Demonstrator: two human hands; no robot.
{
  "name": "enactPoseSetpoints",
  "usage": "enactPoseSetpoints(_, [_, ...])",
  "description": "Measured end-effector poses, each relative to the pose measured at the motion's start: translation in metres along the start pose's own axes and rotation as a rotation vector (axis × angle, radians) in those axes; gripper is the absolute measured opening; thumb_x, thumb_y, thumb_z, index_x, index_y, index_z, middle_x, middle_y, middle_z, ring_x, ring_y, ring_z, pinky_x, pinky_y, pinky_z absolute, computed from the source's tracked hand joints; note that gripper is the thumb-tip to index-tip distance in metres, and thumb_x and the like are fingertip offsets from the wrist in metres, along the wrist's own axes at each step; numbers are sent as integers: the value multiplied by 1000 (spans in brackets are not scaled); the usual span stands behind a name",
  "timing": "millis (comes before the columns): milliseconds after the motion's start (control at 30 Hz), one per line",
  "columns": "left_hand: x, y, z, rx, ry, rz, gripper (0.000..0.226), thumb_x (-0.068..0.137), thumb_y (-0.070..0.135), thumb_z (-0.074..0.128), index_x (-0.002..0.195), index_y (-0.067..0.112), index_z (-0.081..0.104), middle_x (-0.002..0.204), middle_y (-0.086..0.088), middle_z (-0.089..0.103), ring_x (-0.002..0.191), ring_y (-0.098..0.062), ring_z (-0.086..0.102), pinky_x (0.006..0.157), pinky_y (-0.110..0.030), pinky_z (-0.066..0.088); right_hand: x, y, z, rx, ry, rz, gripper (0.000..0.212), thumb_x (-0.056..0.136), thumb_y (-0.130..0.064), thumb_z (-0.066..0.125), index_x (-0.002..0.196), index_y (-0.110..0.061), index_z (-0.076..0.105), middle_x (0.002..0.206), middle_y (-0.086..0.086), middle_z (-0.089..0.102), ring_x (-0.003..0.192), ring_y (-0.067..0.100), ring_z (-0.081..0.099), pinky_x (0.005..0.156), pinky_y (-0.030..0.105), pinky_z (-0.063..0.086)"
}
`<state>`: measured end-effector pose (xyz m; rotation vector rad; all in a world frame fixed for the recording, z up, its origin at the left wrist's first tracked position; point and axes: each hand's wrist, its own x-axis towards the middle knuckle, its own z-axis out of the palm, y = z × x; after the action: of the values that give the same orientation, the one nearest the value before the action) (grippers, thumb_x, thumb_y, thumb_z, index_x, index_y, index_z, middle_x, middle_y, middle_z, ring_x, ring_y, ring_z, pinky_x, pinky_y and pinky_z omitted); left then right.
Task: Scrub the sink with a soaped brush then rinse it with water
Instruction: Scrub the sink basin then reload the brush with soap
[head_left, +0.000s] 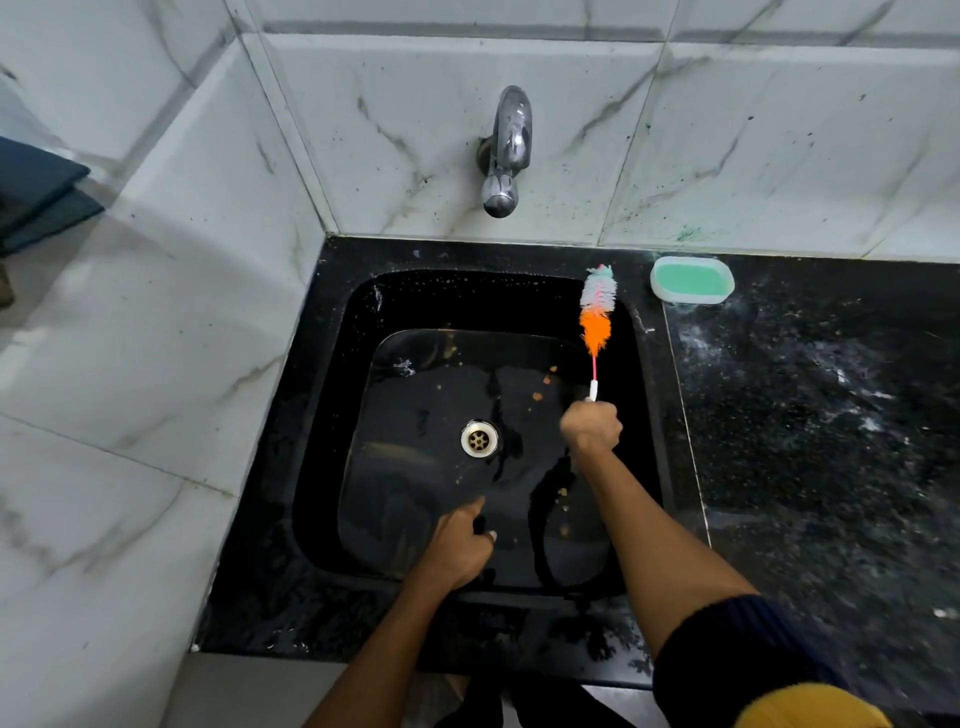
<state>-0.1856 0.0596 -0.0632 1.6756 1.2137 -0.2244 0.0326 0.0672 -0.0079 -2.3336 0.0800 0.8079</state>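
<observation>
A black square sink (332, 395) is set in a dark stone counter, with a metal drain (479, 438) in its floor and small orange bits scattered around. My right hand (592, 426) grips the handle of a bottle brush (597, 312) with orange and grey-white bristles; the bristle head points up against the sink's far right wall. My left hand (460, 545) hovers over the front of the basin, fingers loosely curled, index finger pointing toward the drain, holding nothing. A chrome tap (506, 150) sticks out of the wall above the sink; no water runs.
A white dish of green soap (692, 279) sits on the counter at the sink's back right corner. The speckled black counter (821, 426) runs to the right. Marble-look tiles cover the back wall and the left side.
</observation>
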Motion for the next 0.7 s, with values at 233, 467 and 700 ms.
enactPoseSetpoints(233, [2, -2, 1, 9, 5, -23, 68, 88, 22, 64, 151, 13, 42, 151, -8, 49, 140, -21, 45, 118, -31, 33, -1, -5, 15, 137, -45, 21, 39, 96, -29, 52, 123, -3, 61, 121, 19, 62, 107, 37, 61, 90, 40, 51])
enactPoseSetpoints(467, [3, -1, 2, 7, -4, -12, 65, 90, 19, 64, 150, 11, 42, 150, -7, 50, 140, -20, 45, 113, -21, 31, -18, 3, 24, 231, 26, 91, 37, 99, -26, 47, 121, 0, 61, 117, 19, 64, 105, 37, 61, 91, 43, 51])
enactPoseSetpoints(700, [3, -3, 1, 5, 8, 14, 62, 90, 16, 64, 149, 12, 45, 149, -5, 51, 139, -20, 46, 112, -20, 33, -17, -6, 17, 398, 94, 213, 36, 97, -26, 50, 116, 1, 64, 111, 18, 66, 96, 36, 65, 84, 43, 55])
